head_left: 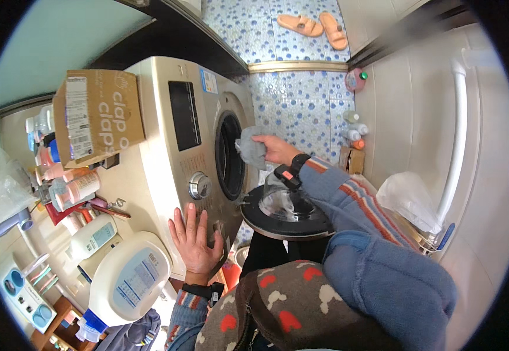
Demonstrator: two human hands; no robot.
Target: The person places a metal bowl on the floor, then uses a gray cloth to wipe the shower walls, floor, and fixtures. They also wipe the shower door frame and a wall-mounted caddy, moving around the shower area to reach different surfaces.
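My right hand (279, 150) pinches a grey cloth (251, 147) at the round drum opening (229, 157) of a front-loading washing machine (155, 111). The cloth hangs bunched in front of the opening's edge. Swung out toward me, the round glass door (266, 225) lies below my right wrist. My left hand (197, 241) rests with spread fingers on the machine's front panel, just beside the silver dial (200, 185). Nothing is held in it. What is inside the dark drum cannot be made out.
A cardboard box (108, 117) sits on the machine. Left of it are several bottles, a large white detergent jug (130, 278) and a power strip (27, 295). Bottles (355, 131) line the right wall near a white pipe (458, 128). Orange slippers (301, 25) lie beyond the threshold.
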